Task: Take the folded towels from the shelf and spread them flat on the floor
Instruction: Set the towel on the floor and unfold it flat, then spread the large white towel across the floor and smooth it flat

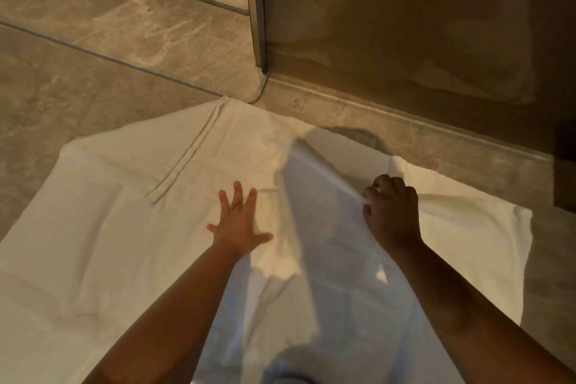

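Note:
A large white towel [103, 227] lies spread over the brown marble floor [78, 78], with a striped band running across its far left part. My left hand [238, 221] rests flat on the towel near its middle, fingers apart. To the right, my right hand [391, 212] is closed on a raised fold of the towel, which stands up in a ridge running away from the hand. The towel's right end [498, 243] lies flat near the wall base. No shelf is in view.
A glass shower panel with a metal edge [257, 9] stands at the top centre, its rounded lower corner close to the towel's far edge. A stone skirting [405, 121] and dark wall run along the right. A dark block [565, 178] sits at the far right.

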`<action>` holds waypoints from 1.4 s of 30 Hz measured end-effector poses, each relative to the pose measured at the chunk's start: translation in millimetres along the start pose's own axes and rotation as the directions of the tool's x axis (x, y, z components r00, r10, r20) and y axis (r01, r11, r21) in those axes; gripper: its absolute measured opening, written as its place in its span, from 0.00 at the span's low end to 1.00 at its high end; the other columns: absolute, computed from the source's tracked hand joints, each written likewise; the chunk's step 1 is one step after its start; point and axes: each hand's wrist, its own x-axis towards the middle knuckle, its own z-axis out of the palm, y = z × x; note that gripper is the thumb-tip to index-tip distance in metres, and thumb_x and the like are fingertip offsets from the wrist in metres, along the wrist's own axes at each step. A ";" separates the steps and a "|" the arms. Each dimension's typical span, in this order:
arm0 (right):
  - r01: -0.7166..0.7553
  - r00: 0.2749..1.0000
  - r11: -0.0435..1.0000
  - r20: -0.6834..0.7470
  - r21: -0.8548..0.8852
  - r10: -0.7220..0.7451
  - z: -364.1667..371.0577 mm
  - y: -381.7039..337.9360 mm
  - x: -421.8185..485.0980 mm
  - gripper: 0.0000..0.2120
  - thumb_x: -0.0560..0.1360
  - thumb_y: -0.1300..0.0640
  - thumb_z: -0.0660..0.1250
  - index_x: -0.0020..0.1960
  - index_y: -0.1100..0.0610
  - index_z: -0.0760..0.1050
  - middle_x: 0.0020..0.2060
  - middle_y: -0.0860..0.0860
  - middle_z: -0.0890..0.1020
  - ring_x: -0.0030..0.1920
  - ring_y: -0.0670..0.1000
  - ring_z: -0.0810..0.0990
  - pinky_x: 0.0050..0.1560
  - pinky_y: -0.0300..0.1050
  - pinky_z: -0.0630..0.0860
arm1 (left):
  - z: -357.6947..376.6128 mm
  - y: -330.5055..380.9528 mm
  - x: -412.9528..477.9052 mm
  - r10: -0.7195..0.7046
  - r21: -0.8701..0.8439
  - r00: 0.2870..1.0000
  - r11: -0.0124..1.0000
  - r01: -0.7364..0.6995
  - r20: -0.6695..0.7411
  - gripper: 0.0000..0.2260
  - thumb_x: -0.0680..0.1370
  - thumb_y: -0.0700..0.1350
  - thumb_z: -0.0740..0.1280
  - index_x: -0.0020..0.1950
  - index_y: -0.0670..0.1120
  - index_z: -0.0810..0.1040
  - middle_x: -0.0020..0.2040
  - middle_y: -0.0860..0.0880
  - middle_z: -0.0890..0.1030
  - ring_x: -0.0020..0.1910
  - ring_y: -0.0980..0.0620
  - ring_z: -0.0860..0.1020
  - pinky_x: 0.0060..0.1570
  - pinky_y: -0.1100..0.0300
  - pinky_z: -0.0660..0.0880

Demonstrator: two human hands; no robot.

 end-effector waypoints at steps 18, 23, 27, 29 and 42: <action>0.163 0.984 0.880 -0.012 0.446 -0.176 -57.4 -83.2 -169.8 0.09 0.76 0.56 0.64 0.53 0.58 0.76 0.47 0.54 0.81 0.48 0.54 0.81 0.47 0.41 0.74 | -1.5 34.4 -178.1 0.537 0.141 0.750 0.838 -0.528 -0.386 0.09 0.76 0.45 0.65 0.56 0.48 0.78 0.58 0.51 0.79 0.68 0.52 0.69 0.71 0.45 0.54; 0.083 0.993 0.850 0.030 0.519 -0.116 -70.0 -97.5 -228.5 0.13 0.77 0.56 0.63 0.60 0.58 0.74 0.56 0.53 0.81 0.56 0.52 0.79 0.55 0.39 0.71 | 0.2 15.7 -225.8 0.573 0.184 0.770 0.819 -0.543 -0.280 0.07 0.79 0.43 0.58 0.52 0.46 0.75 0.50 0.49 0.78 0.53 0.48 0.75 0.65 0.53 0.59; 0.138 0.988 0.906 0.010 0.400 -0.155 -76.4 -94.1 -251.1 0.10 0.76 0.57 0.62 0.54 0.60 0.76 0.50 0.57 0.81 0.51 0.59 0.78 0.51 0.47 0.72 | -1.6 -1.6 -248.9 0.589 0.165 0.730 0.804 -0.571 -0.348 0.06 0.77 0.40 0.59 0.49 0.42 0.75 0.45 0.42 0.80 0.46 0.41 0.76 0.45 0.52 0.69; 0.131 0.987 0.935 0.047 0.328 -0.155 -76.8 -85.6 -256.1 0.11 0.76 0.56 0.62 0.55 0.59 0.75 0.53 0.56 0.80 0.53 0.59 0.77 0.52 0.47 0.70 | -0.1 -12.5 -253.7 0.554 0.119 0.742 0.824 -0.554 -0.379 0.06 0.78 0.42 0.59 0.48 0.41 0.74 0.43 0.40 0.79 0.43 0.40 0.75 0.41 0.51 0.67; 0.138 0.982 0.962 0.091 0.234 -0.163 -69.5 -23.6 -335.3 0.08 0.74 0.54 0.63 0.50 0.56 0.74 0.49 0.55 0.82 0.49 0.57 0.78 0.41 0.44 0.65 | 47.5 -1.6 -304.3 0.519 0.048 0.704 0.820 -0.571 -0.484 0.04 0.79 0.42 0.61 0.46 0.41 0.70 0.39 0.44 0.73 0.43 0.44 0.71 0.38 0.53 0.65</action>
